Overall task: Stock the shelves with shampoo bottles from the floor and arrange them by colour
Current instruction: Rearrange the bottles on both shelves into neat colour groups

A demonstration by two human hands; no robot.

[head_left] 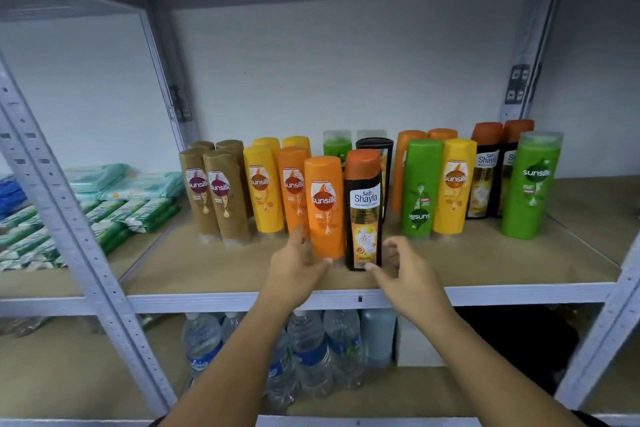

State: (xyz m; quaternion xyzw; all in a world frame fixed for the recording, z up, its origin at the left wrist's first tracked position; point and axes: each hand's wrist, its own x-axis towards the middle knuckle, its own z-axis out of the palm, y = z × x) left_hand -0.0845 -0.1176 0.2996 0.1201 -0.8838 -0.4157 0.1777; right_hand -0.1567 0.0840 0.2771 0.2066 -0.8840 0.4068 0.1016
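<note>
An orange Sunsilk bottle (325,206) and a black Safi Shayla bottle (363,211) with an orange cap stand side by side at the front middle of the shelf board (485,263). My left hand (298,263) holds the orange bottle low down, fingers along its left side and thumb at its front base. My right hand (405,270) hovers by the black bottle's base; its thumb tip touches the front, and its loosely curled fingers are just clear of the right side. Behind stand brown (214,194), yellow (263,187), orange (292,184) and green bottles (420,187).
Another green Sunsilk bottle (530,184) and two black Shayla bottles (485,170) stand at the right. Packs of wipes (104,201) fill the left bay. Water bottles (311,350) stand on the shelf below. Grey metal uprights (69,218) frame the bay.
</note>
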